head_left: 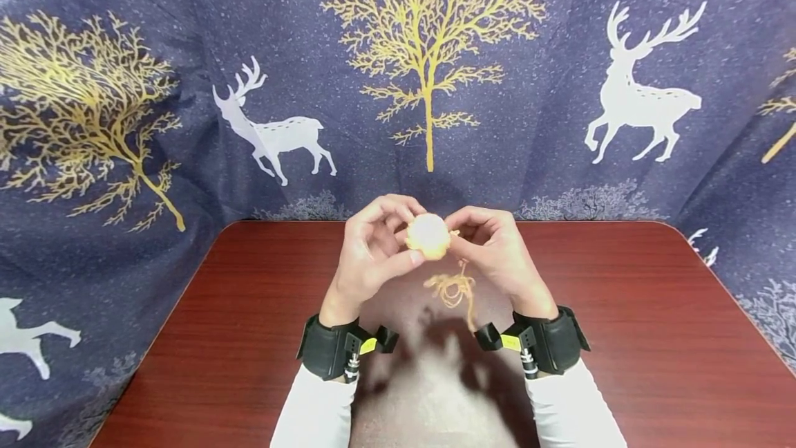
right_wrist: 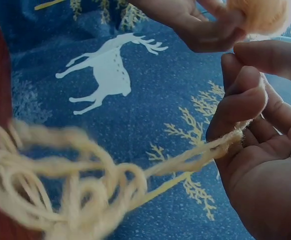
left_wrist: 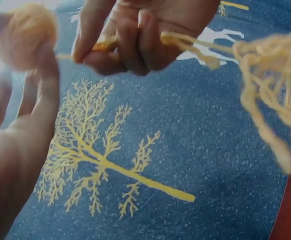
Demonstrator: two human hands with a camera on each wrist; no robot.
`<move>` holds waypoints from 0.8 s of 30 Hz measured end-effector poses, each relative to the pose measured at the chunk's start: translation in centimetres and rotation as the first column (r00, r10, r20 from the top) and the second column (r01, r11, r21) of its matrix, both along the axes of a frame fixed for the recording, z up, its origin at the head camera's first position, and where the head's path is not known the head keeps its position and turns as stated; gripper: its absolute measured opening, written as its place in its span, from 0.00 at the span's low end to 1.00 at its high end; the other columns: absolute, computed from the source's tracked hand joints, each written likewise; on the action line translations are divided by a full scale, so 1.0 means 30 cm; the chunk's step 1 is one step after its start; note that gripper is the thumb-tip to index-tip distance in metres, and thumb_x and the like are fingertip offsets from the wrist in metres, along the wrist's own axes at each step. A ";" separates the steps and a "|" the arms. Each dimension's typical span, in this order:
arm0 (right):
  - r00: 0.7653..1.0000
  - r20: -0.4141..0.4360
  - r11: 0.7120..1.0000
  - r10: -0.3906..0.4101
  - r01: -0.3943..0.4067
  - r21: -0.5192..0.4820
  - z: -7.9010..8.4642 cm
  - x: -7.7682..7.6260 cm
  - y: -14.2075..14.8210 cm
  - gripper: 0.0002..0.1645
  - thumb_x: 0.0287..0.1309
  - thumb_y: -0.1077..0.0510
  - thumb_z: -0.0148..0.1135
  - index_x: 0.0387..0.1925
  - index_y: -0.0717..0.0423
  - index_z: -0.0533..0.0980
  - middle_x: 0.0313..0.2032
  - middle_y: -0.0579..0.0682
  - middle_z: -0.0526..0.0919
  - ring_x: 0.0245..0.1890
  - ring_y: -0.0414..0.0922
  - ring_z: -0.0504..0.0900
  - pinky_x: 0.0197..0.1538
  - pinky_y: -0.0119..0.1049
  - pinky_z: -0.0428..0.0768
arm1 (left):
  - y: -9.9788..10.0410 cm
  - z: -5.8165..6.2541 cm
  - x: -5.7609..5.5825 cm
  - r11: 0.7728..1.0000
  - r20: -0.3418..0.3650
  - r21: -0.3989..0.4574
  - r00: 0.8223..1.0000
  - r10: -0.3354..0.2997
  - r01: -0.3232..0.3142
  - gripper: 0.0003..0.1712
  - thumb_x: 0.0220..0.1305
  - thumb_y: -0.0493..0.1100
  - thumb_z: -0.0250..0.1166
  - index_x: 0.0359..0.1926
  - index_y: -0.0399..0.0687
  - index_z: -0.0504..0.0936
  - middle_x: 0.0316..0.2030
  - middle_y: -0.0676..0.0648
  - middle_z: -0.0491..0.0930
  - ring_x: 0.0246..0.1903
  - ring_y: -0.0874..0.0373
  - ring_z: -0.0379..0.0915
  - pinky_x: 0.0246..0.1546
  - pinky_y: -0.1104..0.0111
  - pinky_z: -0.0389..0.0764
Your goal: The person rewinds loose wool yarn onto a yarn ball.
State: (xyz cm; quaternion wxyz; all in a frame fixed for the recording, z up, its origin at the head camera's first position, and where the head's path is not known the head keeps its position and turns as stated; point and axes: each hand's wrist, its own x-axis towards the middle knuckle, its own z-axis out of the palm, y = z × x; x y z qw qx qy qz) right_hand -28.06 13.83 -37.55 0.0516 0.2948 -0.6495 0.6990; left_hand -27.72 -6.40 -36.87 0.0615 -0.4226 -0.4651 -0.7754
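A small ball of pale orange-yellow yarn point(head_left: 429, 235) is held up above the table by my left hand point(head_left: 373, 247), thumb and fingers around its sides. Close beside it, my right hand point(head_left: 497, 247) pinches the strand that leads off the ball; in the left wrist view the strand point(left_wrist: 64, 57) runs straight from ball to fingertips. The yarn passes through the curled right fingers point(right_wrist: 240, 100) and comes out below the palm. From there a loose tangle of looped yarn point(head_left: 452, 289) dangles, seen large and blurred in the right wrist view.
Below the hands lies a reddish-brown table point(head_left: 249, 337) with a grey, shiny middle area point(head_left: 429, 393). Behind it hangs a dark blue cloth point(head_left: 472, 185) printed with white deer and yellow trees. Each wrist wears a black strap with a small camera.
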 end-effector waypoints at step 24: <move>0.982 -0.068 0.944 -0.176 0.188 0.273 -0.016 -0.006 -0.029 0.02 0.58 0.65 0.71 0.34 0.58 0.84 0.24 0.49 0.81 0.19 0.39 0.71 0.20 0.28 0.69 | 0.018 -0.013 -0.028 0.888 0.205 -0.167 0.866 0.457 -0.429 0.19 0.59 0.24 0.68 0.52 0.27 0.78 0.50 0.37 0.81 0.42 0.55 0.84 0.47 0.66 0.86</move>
